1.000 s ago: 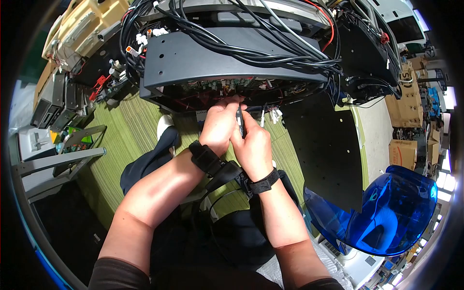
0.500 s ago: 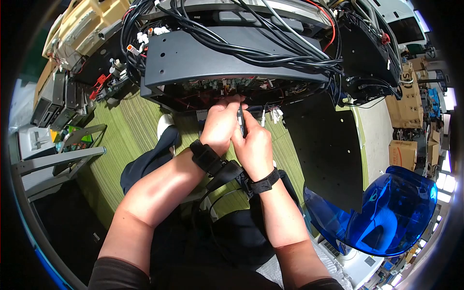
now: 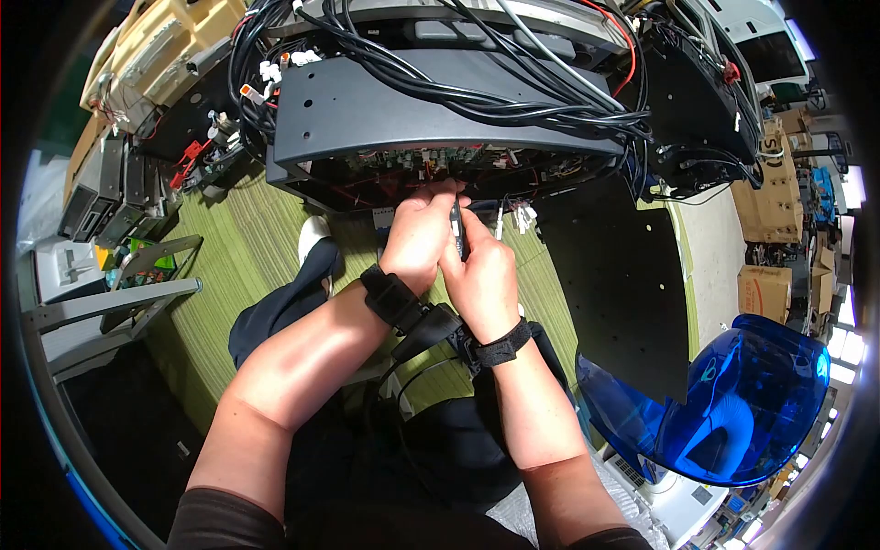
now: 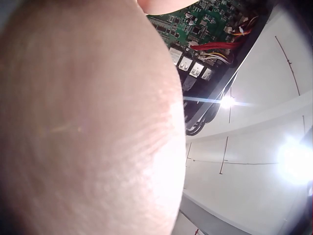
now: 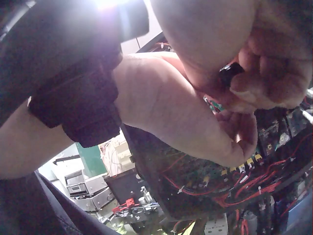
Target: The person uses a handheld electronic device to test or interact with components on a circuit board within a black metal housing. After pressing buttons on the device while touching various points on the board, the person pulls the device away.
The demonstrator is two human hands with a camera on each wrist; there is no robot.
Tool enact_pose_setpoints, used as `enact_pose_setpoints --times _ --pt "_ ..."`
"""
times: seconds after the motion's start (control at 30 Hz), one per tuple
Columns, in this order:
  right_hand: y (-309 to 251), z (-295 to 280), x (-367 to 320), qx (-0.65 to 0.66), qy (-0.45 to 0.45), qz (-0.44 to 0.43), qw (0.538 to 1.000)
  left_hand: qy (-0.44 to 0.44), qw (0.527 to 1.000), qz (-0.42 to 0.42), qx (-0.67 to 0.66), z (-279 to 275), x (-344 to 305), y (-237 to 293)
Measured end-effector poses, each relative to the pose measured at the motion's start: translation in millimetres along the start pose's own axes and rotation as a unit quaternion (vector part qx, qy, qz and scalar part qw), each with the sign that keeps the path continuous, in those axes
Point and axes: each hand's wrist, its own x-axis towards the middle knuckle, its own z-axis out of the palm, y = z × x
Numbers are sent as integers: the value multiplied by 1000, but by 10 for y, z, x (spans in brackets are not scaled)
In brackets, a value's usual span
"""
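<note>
My right hand [image 3: 484, 275] grips a slim black pen-shaped tool [image 3: 457, 225], which points up toward the open underside of a dark metal housing [image 3: 412, 101]. In the right wrist view, the dark end of the tool shows between curled fingers [image 5: 274, 81]. Close beside it, my left hand [image 3: 417, 234] reaches to the housing's lower edge, its fingers bent near the tool's front end. Whether those fingers hold anything, I cannot tell. Inside the housing lies a green circuit board [image 4: 195, 24] with white connectors [image 4: 196, 69] and red wires [image 4: 215, 46].
Bundled black cables [image 3: 440, 92] run over the housing. White plugs [image 3: 523, 218] hang below it. A black perforated panel [image 3: 623, 284] stands at the right, by a blue transparent plastic shell [image 3: 761, 403]. A grey metal frame [image 3: 119, 302] is at the left, on green carpet [image 3: 220, 238].
Both hands stay almost in place at the housing's edge. The tool and the right hand have shifted only very slightly.
</note>
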Motion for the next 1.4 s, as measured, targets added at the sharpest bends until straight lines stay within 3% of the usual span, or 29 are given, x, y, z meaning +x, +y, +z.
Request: enact_pose_setpoints --times 1.4 --pt "-23 -8 3 4 -4 2 1000 -10 1000 2 7 -15 -4 9"
